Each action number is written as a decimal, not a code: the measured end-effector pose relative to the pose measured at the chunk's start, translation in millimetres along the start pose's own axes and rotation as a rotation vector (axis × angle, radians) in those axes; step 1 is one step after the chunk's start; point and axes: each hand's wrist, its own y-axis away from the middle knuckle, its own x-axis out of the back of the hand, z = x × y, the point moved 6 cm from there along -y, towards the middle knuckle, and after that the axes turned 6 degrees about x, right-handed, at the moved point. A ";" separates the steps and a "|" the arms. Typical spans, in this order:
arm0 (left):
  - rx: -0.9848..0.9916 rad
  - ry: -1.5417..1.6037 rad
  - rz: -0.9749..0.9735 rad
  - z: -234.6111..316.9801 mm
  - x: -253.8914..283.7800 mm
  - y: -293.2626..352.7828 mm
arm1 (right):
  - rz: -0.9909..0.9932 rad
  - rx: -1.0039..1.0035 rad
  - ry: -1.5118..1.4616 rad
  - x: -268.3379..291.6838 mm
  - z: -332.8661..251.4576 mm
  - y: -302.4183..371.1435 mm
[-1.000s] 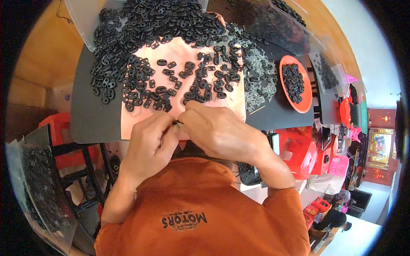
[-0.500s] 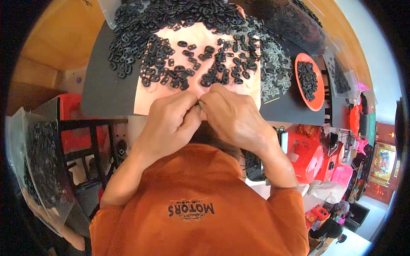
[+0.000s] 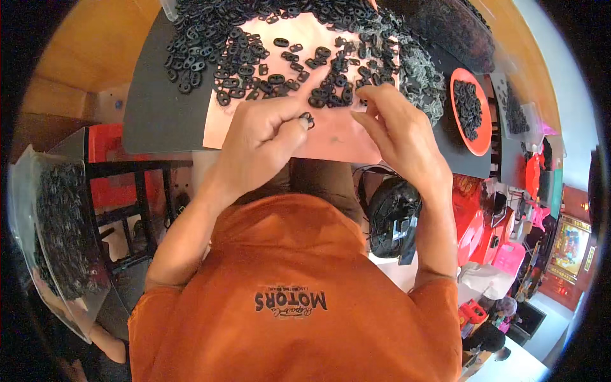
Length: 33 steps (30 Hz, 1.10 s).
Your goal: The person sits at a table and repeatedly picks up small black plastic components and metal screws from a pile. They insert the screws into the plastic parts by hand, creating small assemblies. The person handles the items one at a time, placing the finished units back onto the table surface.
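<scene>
- Black plastic shows between the left hand's thumb and forefinger: a small cord-lock piece, pinched above the near part of the pink sheet. The thumb covers part of it, so its full shape is hard to make out.
- The right hand is apart from the left, thumb and forefinger spread, with its fingertips near the scattered oval two-hole pieces. Whether the forefinger touches one, I cannot tell; its curled fingers are partly hidden.
- Beyond the sheet's bare middle, a dense black heap runs out of view at the upper edge.
- Right of the sheet lies a pile of pale grey parts, too small to tell singly.
- Farther right, an orange-red plate holds more black pieces on the dark table.
- At far left, a clear-walled container bends with the lens; its black contents blur together.
</scene>
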 end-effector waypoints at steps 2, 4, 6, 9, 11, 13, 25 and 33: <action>0.006 0.024 -0.003 -2.7 1.5 -3.4 | -0.070 0.005 0.065 -7.5 12.0 -6.9; 0.006 0.069 -0.010 -9.3 -0.9 -4.0 | -0.169 -0.029 0.152 -20.5 25.1 -8.0; -0.016 0.119 0.002 -12.5 -0.6 -7.5 | -0.160 0.037 0.138 -28.4 30.3 -19.2; 0.007 0.138 0.010 -16.5 0.5 -5.0 | -0.151 0.107 0.161 -35.8 30.8 -51.9; -0.043 0.068 -0.050 -14.4 -0.5 -8.7 | -0.110 0.157 0.214 -43.5 46.5 -73.3; -0.040 0.041 -0.077 -15.8 -0.9 -9.3 | -0.086 0.148 0.191 -33.1 47.7 -87.2; -0.124 0.080 -0.090 -17.4 -3.3 -9.7 | -0.053 0.083 -0.010 -1.5 44.5 -41.7; -0.058 0.073 -0.091 -19.0 -3.9 -9.5 | -0.117 -0.038 0.004 7.0 57.8 -7.3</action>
